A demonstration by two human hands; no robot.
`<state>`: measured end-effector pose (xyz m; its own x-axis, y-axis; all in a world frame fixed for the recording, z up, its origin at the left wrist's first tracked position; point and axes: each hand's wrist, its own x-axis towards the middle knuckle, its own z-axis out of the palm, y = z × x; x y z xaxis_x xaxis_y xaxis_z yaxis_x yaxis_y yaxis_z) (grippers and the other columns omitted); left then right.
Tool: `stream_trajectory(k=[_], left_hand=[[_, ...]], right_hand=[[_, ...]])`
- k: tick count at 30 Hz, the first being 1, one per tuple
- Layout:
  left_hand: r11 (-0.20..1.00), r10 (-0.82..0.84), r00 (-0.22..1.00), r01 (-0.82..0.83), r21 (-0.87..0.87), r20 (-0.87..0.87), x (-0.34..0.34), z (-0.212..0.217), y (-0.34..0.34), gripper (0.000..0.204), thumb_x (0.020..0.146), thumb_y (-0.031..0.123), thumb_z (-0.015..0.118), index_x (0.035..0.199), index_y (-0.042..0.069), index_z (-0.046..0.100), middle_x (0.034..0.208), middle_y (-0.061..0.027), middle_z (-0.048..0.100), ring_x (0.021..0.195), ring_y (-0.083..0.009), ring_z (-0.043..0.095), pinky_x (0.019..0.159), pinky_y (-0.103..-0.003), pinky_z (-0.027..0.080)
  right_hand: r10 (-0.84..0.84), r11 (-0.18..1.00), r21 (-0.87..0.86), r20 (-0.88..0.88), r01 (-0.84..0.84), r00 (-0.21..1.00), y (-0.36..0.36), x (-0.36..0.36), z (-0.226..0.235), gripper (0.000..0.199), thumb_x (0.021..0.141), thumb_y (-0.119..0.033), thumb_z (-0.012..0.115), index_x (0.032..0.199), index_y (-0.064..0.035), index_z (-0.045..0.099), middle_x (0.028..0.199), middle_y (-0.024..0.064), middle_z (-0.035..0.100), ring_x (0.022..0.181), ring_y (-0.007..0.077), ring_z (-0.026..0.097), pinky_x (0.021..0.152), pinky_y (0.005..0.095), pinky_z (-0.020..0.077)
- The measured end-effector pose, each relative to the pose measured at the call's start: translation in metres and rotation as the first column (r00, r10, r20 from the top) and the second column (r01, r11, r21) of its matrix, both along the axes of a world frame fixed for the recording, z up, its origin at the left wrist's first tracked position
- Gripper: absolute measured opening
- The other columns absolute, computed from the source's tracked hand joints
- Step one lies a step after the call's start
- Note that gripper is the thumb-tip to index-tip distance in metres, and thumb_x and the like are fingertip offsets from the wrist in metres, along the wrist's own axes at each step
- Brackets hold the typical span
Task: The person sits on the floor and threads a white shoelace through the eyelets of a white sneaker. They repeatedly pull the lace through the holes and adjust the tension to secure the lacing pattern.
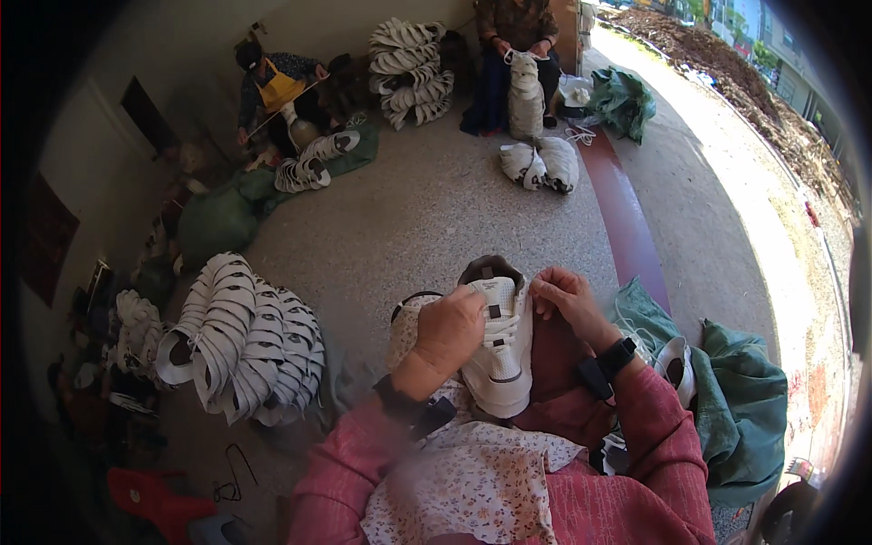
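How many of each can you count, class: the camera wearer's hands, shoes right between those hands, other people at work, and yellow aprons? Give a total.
Wearer's hands, left hand and right hand: 2
White shoe between them: 1
Other people, left co-worker and right co-worker: 2
Yellow apron: 1
Total: 6

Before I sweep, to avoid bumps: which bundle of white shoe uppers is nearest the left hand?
The large bundle left of the left hand; other bundles sit farther off.

White shoe (500, 343), pink-red sleeves (661, 422), pale flower-patterned cloth (463, 481), green sack (747, 400), black wristbands (619, 354)
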<state>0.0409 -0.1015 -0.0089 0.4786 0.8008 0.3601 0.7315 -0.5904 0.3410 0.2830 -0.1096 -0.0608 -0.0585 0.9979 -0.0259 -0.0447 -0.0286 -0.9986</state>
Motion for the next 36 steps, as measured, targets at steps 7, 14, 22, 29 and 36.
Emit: stream_trajectory(k=[7, 14, 22, 29, 36], left_hand=[[0.965, -0.006, 0.973, -0.055, -0.258, -0.231, 0.004, 0.017, 0.012, 0.016, 0.082, 0.017, 0.059, 0.082, 0.009, 0.072, 0.083, -0.0157, 0.071, 0.083, -0.0374, 0.069, 0.073, -0.047, 0.054], [0.937, -0.111, 0.94, -0.009, -0.35, -0.323, 0.004, 0.022, 0.029, 0.017, 0.081, 0.021, 0.063, 0.086, 0.012, 0.076, 0.086, -0.0157, 0.071, 0.085, -0.0354, 0.069, 0.078, -0.045, 0.054], [0.729, -0.05, 0.838, 0.402, -0.554, 0.543, -0.019, -0.024, 0.032, 0.013, 0.088, 0.01, 0.071, 0.095, 0.0, 0.074, 0.089, -0.0032, 0.071, 0.082, -0.0111, 0.065, 0.075, -0.027, 0.052], [0.912, -0.047, 0.924, 0.195, -0.361, 0.381, -0.009, -0.018, 0.013, 0.012, 0.086, 0.013, 0.073, 0.094, 0.004, 0.074, 0.083, -0.0046, 0.063, 0.079, -0.0165, 0.065, 0.069, -0.03, 0.05], [0.977, -0.053, 0.967, 0.102, -0.187, 0.251, -0.012, -0.013, 0.007, 0.015, 0.082, 0.02, 0.073, 0.086, 0.006, 0.07, 0.086, -0.0107, 0.061, 0.077, -0.0279, 0.065, 0.068, -0.038, 0.051]], right_hand=[[0.012, 1.0, -0.004, 0.019, -0.012, 1.0, 0.003, 0.003, -0.005, 0.023, 0.098, -0.027, 0.065, 0.097, -0.0037, 0.066, 0.079, -0.0001, 0.065, 0.068, 0.0069, 0.06, 0.061, 0.0217, 0.0501], [0.008, 1.0, -0.013, 0.038, -0.007, 0.999, 0.005, 0.005, -0.007, 0.023, 0.097, -0.027, 0.066, 0.097, -0.0041, 0.066, 0.077, -0.0001, 0.064, 0.068, 0.0071, 0.061, 0.06, 0.0221, 0.0503], [0.051, 0.998, -0.032, 0.05, -0.049, 0.997, 0.007, -0.003, 0.005, 0.023, 0.097, -0.027, 0.066, 0.096, -0.0034, 0.065, 0.078, 0.0005, 0.064, 0.068, 0.0076, 0.061, 0.06, 0.0224, 0.0499], [0.104, 0.995, -0.021, 0.085, -0.103, 0.991, 0.004, -0.003, 0.011, 0.022, 0.095, -0.026, 0.068, 0.094, -0.0047, 0.063, 0.079, 0.0011, 0.064, 0.072, 0.0086, 0.061, 0.063, 0.0236, 0.0505], [0.028, 1.0, -0.022, 0.345, -0.022, 0.938, -0.024, -0.03, 0.022, 0.024, 0.093, -0.025, 0.071, 0.089, -0.0032, 0.062, 0.08, 0.0003, 0.062, 0.073, 0.0066, 0.057, 0.064, 0.0243, 0.0475]])
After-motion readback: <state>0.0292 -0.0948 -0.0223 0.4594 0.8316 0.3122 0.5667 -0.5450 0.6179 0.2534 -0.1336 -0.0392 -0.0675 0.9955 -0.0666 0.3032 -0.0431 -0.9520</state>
